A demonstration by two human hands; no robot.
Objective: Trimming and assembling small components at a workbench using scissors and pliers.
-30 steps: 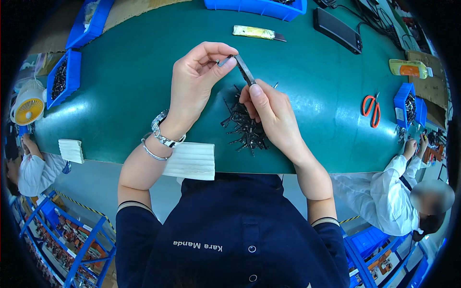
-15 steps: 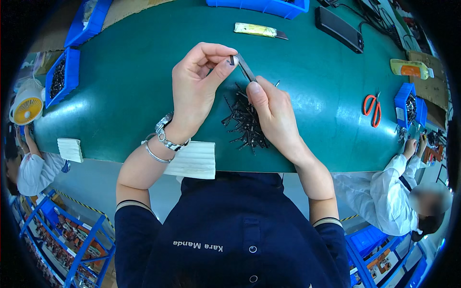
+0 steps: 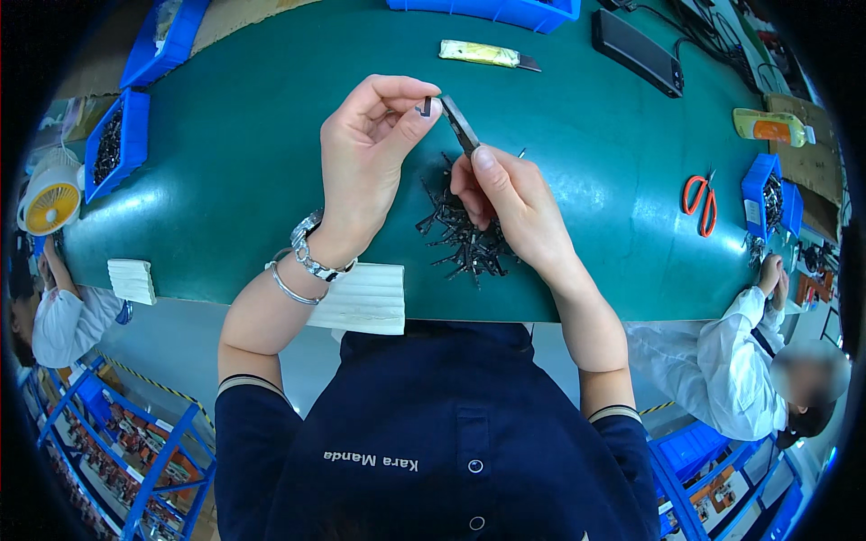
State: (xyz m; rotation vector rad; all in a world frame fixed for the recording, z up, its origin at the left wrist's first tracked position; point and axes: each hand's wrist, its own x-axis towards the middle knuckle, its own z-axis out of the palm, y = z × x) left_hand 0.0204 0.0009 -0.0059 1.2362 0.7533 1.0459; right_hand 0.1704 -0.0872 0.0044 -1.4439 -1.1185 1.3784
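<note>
My left hand [image 3: 365, 153] pinches a small black part [image 3: 427, 106] between thumb and forefinger. My right hand [image 3: 514, 194] is closed round a flat grey metal tool [image 3: 461, 124] that looks like tweezers. Its tip points up and left, close to the black part; whether they touch I cannot tell. Under and beside my right hand lies a loose pile of thin black pieces [image 3: 465, 239] on the green tabletop [image 3: 298, 135]. The right hand covers part of this pile.
Beyond my hands lie a yellow-wrapped cutter [image 3: 483, 54] and a black flat device [image 3: 636, 52]. Red-handled scissors [image 3: 699, 206] and a blue bin [image 3: 762, 203] are at right. Another filled blue bin [image 3: 117, 144] stands left. A white pad [image 3: 361, 302] lies at the front edge. People sit at both sides.
My left hand has drawn slightly left with the black part. The tool's tip has come a little apart from that hand, and my right hand has turned, its fingers curled more.
</note>
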